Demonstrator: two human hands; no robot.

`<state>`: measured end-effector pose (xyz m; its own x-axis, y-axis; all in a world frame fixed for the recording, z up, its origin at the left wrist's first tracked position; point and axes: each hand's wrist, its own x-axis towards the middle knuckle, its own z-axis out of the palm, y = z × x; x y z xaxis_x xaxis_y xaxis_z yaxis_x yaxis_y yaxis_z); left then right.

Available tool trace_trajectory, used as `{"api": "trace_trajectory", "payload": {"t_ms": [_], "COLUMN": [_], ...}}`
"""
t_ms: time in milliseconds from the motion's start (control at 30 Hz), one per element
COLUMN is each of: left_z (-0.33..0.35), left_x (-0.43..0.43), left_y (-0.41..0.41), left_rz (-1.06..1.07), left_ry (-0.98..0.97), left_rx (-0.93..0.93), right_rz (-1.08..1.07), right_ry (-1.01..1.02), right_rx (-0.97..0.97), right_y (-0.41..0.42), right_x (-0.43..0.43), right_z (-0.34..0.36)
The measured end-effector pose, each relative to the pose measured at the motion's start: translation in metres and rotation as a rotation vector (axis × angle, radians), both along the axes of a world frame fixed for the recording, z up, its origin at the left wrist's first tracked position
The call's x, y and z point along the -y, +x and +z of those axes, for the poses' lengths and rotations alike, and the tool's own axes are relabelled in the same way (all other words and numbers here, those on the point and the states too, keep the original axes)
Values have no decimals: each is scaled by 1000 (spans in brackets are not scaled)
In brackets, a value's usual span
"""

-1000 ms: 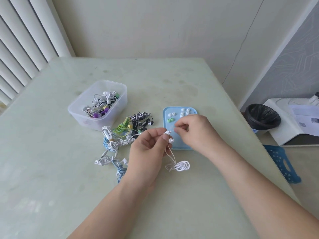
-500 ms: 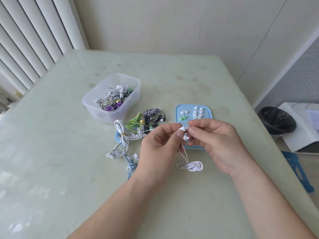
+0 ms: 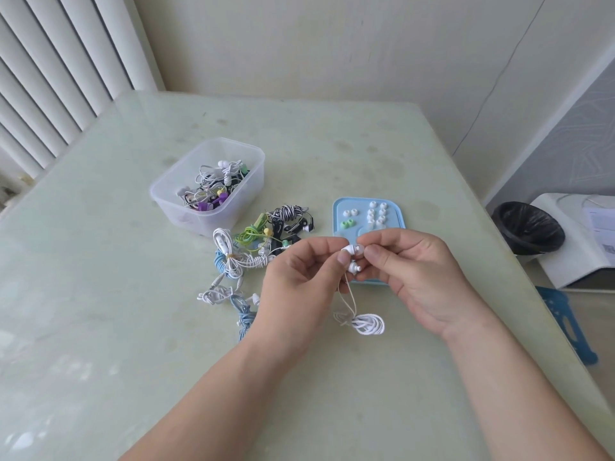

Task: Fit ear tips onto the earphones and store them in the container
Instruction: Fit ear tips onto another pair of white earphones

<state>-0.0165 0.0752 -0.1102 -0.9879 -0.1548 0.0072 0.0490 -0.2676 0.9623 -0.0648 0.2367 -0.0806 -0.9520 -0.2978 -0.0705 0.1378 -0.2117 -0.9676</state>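
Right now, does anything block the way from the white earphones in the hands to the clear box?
Only a pile of loose earphones lies on the table between the white earphones and the clear box. It is low; the box is open on top.

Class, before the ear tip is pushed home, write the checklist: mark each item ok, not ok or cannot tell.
1. Left hand grips white earbud: ok.
2. Right hand pinches ear tip at its nozzle: ok.
3. Tip fully seated: cannot tell.
4. Second earbud fitted: not ok, stem bare.
5. Spare tips on blue tray: ok.
6. Container uncovered: ok.
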Motion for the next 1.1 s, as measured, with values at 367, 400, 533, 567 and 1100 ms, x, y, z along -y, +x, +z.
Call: {"api": "trace_trajectory", "payload": {"t_ms": [367,400,533,567,1100], "left_z": [9,10,10,10,9], "left_x": [8,8,9,8,4], "left_y": [2,3,4,4,3], "left_rz": [-146,-153,-165,-166,-58], "left_ry": [-83,-91,-128,-128,-39], "left_rx": [-4,-3,1,1,64], "right_rz": [166,169,171,170,39], "right_ry": [-56,-45,-23,-19,-14], "right_rx": [138,144,192,204,86], "right_y": [-4,-4,-5,-6,0], "right_x": [-11,-11,-13,-14,-6], "right_z": [2,2,2,3,4]}}
